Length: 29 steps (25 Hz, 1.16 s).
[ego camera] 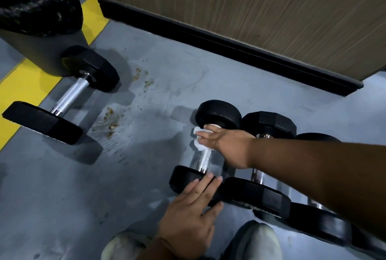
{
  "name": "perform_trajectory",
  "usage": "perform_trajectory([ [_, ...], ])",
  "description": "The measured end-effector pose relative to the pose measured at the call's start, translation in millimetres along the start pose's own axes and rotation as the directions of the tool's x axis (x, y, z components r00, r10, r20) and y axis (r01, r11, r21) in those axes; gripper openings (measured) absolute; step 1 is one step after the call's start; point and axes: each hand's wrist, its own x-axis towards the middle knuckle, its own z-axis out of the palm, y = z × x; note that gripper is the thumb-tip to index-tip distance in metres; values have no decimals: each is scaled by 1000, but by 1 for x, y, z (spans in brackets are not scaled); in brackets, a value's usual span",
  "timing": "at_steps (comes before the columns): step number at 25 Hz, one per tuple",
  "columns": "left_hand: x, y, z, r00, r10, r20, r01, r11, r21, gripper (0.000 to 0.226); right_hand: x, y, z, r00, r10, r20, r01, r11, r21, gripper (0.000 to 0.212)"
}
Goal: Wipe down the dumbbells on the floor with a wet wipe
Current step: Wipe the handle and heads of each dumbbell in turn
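The wet wipe (198, 139) is bunched on the chrome handle (203, 160) of the nearest dumbbell (205, 149), at the far end of the handle, just under the far head. My right hand (226, 144) holds it there; the fingers (205, 134) curl over the wipe and the bar, so I judge they grip both together. My left hand (188, 216) rests on the near head (188, 178) with fingers straight and spread, pressing it and holding nothing.

The long axis of this dumbbell runs away from me, slightly to the right, so the bare part of the handle lies toward me from the right fingers. I think the next stroke must pull the wipe along the bar toward the left hand, which keeps the dumbbell from rolling.

Touching it on the right lie more dumbbells (269, 176) in a row, partly hidden by my right forearm. Well apart on the left lies another dumbbell (62, 94), beside a bin with a black bag (35, 0). The floor (135, 176) is grey with a yellow stripe (23, 84) and brown stains (110, 121). A wooden panel (250, 9) with black skirting stands behind.
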Motion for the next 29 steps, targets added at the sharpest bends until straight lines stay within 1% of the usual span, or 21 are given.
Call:
perform_trajectory([
  [3,1,3,3,999,7,-36,-8,1000,-11,33,-12,-20,23,993,-114,20,112,992,64,78],
  [5,2,4,4,999,-5,-36,6,1000,2,33,-10,-16,16,986,-160,42,158,986,54,76],
  [6,2,4,5,1000,-9,-26,9,1000,8,34,-6,-9,8,989,-137,50,136,990,33,78],
  [8,2,4,4,1000,-5,-2,5,1000,16,37,2,5,-4,997,-28,68,28,1000,0,82],
  [10,2,2,1,999,26,21,-27,999,38,39,4,7,-5,998,37,46,-36,999,-10,86],
  [11,3,-2,-1,998,57,42,-59,996,63,40,3,2,0,999,33,28,-33,999,-5,85],
  [13,7,-11,-8,983,147,112,-161,978,133,44,1,-13,20,999,-35,21,35,999,-2,76],
  [15,11,-25,-19,948,254,194,-291,937,196,47,0,-24,28,992,-121,23,122,992,-35,66],
  [16,14,-34,-25,924,306,229,-353,912,208,47,2,-21,25,992,-128,18,128,990,-51,65],
  [18,17,-56,-40,875,397,276,-452,874,177,46,7,-6,12,999,-45,5,45,997,-69,68],
  [19,19,-69,-50,859,422,289,-478,864,159,48,8,2,6,1000,1,-3,-1,997,-75,71],
  [20,21,-84,-62,857,423,293,-481,861,164,52,7,7,2,1000,23,-14,-24,997,-78,73],
  [21,23,-100,-75,873,393,289,-454,871,188,56,6,7,0,999,11,-32,-13,997,-73,73],
  [23,25,-138,-106,930,260,260,-329,903,276,61,-2,-6,4,998,-49,-42,47,998,-43,68],
  [25,19,-180,-143,965,105,239,-203,879,432,63,-7,-25,13,994,-104,-36,105,994,5,64],
  [27,5,-221,-179,969,-82,233,-70,815,575,66,-6,-28,20,990,-131,-55,133,991,35,63],
  [29,-10,-252,-208,929,-312,197,100,726,680,76,-5,-21,26,986,-144,-80,148,988,39,63],
])
